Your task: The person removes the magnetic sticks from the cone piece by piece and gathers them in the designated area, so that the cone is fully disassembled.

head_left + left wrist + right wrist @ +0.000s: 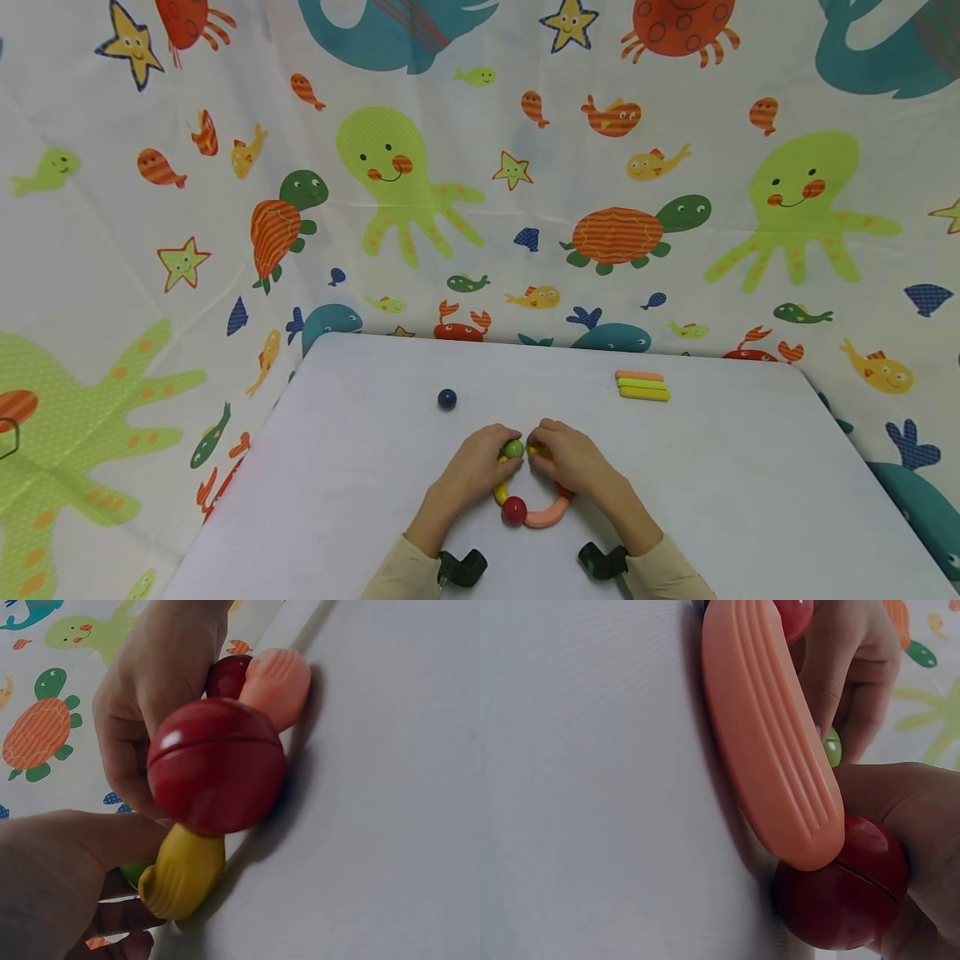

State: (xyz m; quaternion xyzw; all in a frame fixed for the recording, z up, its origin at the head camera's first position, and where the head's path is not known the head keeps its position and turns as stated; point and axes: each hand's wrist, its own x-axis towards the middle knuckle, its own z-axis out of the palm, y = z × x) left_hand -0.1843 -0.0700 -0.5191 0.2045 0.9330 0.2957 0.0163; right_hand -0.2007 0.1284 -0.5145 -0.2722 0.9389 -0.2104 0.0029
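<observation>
A ring of toy pieces lies on the table between the hands, with a gap at its far side. My left hand [477, 460] grips the green ball [513, 448] at the end of a yellow curved stick [501, 493]. That stick meets a red ball [513, 510], which joins a salmon curved stick [547, 517]. Another red ball [844, 889] sits at the salmon stick's other end, beside my right hand [572, 457]. The right fingers pinch a yellow piece [538, 451], mostly hidden under them, just across the gap from the green ball.
A dark blue ball [447, 399] lies on the white table [360, 467], beyond the left hand. Several straight sticks [643, 387], orange and yellow, lie side by side at the back right. Behind the table hangs a curtain [480, 275] printed with sea animals.
</observation>
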